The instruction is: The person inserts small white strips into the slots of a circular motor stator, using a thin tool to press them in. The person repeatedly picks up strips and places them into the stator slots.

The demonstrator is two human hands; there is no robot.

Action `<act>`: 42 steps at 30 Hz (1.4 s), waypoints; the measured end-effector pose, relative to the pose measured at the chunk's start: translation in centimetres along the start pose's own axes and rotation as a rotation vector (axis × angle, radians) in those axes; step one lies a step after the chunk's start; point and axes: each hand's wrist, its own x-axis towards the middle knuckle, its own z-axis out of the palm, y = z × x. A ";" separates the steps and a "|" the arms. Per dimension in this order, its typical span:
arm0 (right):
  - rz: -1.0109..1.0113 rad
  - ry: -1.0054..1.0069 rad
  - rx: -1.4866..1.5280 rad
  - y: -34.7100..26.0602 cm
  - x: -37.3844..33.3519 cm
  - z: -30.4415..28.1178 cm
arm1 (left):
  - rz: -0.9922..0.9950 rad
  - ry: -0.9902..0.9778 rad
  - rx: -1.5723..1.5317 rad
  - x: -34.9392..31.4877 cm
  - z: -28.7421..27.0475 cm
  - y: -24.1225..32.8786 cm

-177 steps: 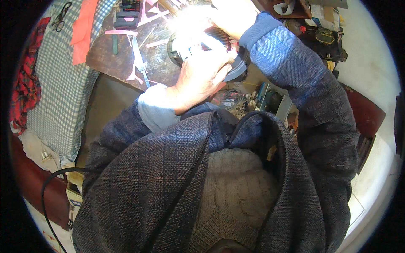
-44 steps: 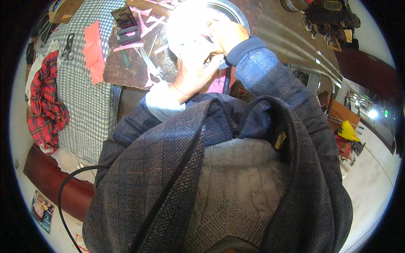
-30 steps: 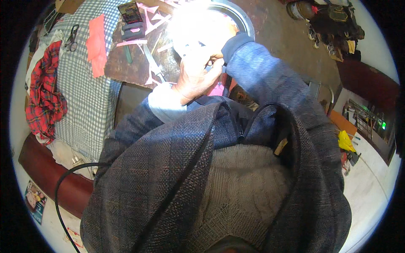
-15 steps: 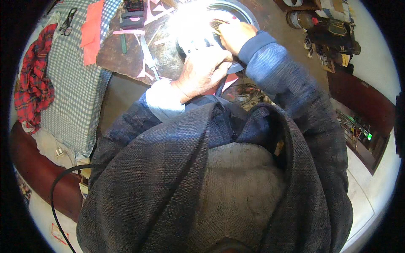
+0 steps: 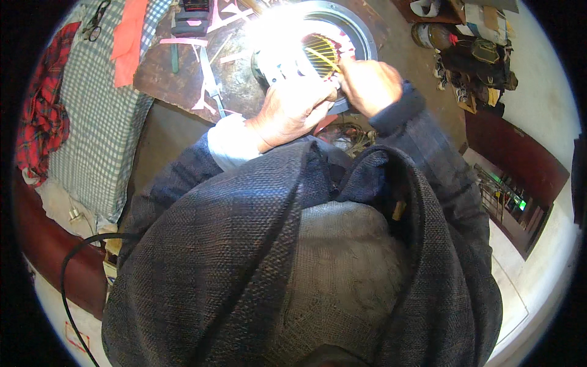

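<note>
A round metal housing (image 5: 369,44) lies on the brown table under a very bright glare that hides its left part. Thin yellow wires (image 5: 322,56) fan across its opening, with pinkish edging beside them. My right hand (image 5: 372,87) is at the right side of the opening, fingers pinched where the yellow wires come together. Resting at the near rim, my left hand (image 5: 292,111) has curled fingers. What lies between its fingertips is washed out by the light.
Pink paper strips, a pale long-bladed tool (image 5: 210,76) and a black case (image 5: 191,21) lie left on the table (image 5: 162,76). A checked cloth (image 5: 101,122) covers the surface further left. Tangled wires (image 5: 345,136) sit below the housing; a jar (image 5: 431,35) stands right.
My right hand has moved right and nearer to me, out of the opening, uncovering the fanned yellow wires. My left hand stays at the near rim. The whole view has shifted slightly.
</note>
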 end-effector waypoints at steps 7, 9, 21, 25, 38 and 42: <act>-0.424 0.465 -0.205 2.1 2.8 -7.7 | -0.030 0.001 0.000 0.1 0.6 0.1; -0.547 0.583 -0.038 1.5 4.4 -7.5 | -0.040 0.016 0.009 0.0 0.8 0.3; -0.521 0.180 -0.178 -2.0 12.8 -0.5 | 0.015 0.046 0.062 0.1 1.0 -0.1; -0.442 0.020 -0.075 -1.3 12.1 -2.2 | 0.007 0.031 0.072 0.1 0.9 0.0; -0.545 0.059 0.022 6.7 13.6 0.2 | 0.017 0.065 0.060 0.2 1.0 0.1; -0.347 0.083 0.265 6.3 10.6 -0.1 | 0.014 0.034 0.095 0.1 1.0 0.0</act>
